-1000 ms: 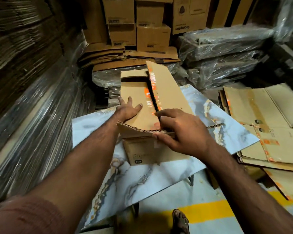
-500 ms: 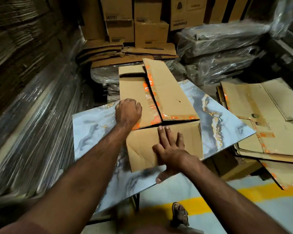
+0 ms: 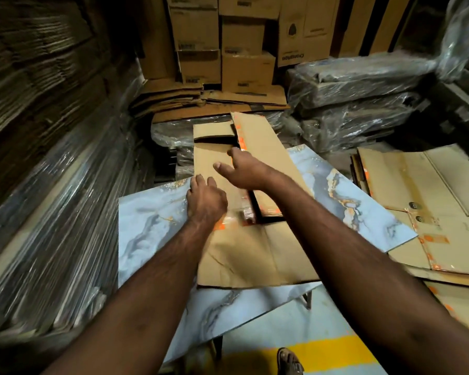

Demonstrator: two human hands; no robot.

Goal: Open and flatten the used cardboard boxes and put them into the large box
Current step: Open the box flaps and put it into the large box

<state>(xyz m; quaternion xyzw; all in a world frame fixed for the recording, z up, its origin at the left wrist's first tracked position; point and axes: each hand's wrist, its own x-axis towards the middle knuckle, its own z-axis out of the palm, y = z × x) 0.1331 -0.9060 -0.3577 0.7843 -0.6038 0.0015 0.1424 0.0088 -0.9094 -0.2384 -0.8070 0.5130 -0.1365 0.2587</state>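
foot: one sandalled foot [image 3: 290, 361] at the bottom edge, on a floor with one yellow stripe [image 3: 295, 350].
bench: one marble-patterned slab [image 3: 157, 217], blue-grey with orange veins, set askew; its near corner overhangs a dark leg.
flattened box: one opened cardboard box [image 3: 244, 255] lying flat on the bench, orange tape along its seams; its near edge stops short of the bench edge, its far flaps run out past the far edge.
left hand: one [image 3: 205, 201], fingers curled, knuckles down on the left edge of the flattened box; grip closed on nothing that shows.
right hand: one [image 3: 241, 169], raised over the far panel, thumb and fingers spread apart, holding nothing.
flat cardboard, right: one pile [image 3: 417, 201] of several sheets, count unclear, just beside the bench and lower.
wrapped bundles: plastic-covered stacks [image 3: 363, 104] beyond the bench at right; more along the left wall [image 3: 52, 212], blurred.
flattened sheets, far: one low heap [image 3: 201, 98] behind the bench.
closed cartons: at least five [image 3: 244, 69] stacked against the back wall, contents hidden.
open room: narrow strip of floor near the foot; bench hemmed in on left, far and right sides.
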